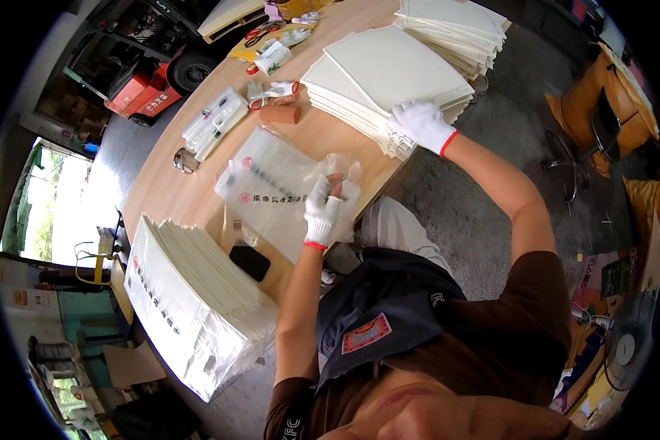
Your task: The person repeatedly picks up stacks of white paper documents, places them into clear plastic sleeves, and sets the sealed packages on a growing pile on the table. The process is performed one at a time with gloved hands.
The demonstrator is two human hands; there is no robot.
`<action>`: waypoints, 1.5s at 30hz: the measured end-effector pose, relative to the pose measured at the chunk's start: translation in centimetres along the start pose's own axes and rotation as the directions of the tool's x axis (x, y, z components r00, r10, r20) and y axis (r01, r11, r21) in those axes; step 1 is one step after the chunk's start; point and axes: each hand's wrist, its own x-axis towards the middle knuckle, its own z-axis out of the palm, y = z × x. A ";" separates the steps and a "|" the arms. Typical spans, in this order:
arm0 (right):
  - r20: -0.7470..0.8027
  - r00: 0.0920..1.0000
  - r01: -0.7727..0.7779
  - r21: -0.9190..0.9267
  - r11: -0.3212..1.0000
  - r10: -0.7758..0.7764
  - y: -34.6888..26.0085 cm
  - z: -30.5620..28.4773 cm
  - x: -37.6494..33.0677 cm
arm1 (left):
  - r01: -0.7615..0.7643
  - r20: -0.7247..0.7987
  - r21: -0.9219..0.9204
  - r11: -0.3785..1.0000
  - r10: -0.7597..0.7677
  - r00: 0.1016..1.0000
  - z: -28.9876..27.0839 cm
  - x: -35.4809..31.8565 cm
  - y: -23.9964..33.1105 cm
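Note:
My left hand [323, 211], in a white glove with a red cuff, pinches the near edge of a clear plastic bag [271, 187] with red print that lies flat on the wooden table [176, 194]. My right hand [420, 125], gloved the same way, rests on the near corner of a stack of cream-white flat sheets [385, 73], fingers spread over its edge. Beside the bag lies a brown cylinder [279, 114].
A second stack of sheets [455, 26] stands further back. A tall pile of bagged packs [191, 308] sits at the table's left end beside a black phone [249, 262]. Scissors [260, 31], tape and small items lie far left. An orange chair [601, 110] stands right.

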 end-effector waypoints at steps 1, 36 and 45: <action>-0.068 0.990 0.118 -0.054 0.992 -0.121 0.7 0.8 0.1 | -0.027 0.037 -0.015 1.000 0.027 0.999 0.6 0.9 -0.3; -0.092 0.895 0.434 0.404 0.806 -0.436 -14.0 -7.1 -7.7 | 0.051 -0.163 -0.195 0.980 -0.084 0.983 -10.3 -6.7 12.8; 0.396 0.839 -0.505 0.822 -0.264 -0.373 -15.8 -0.7 -3.9 | -0.384 0.154 0.269 0.883 0.354 0.922 -1.5 -17.8 3.6</action>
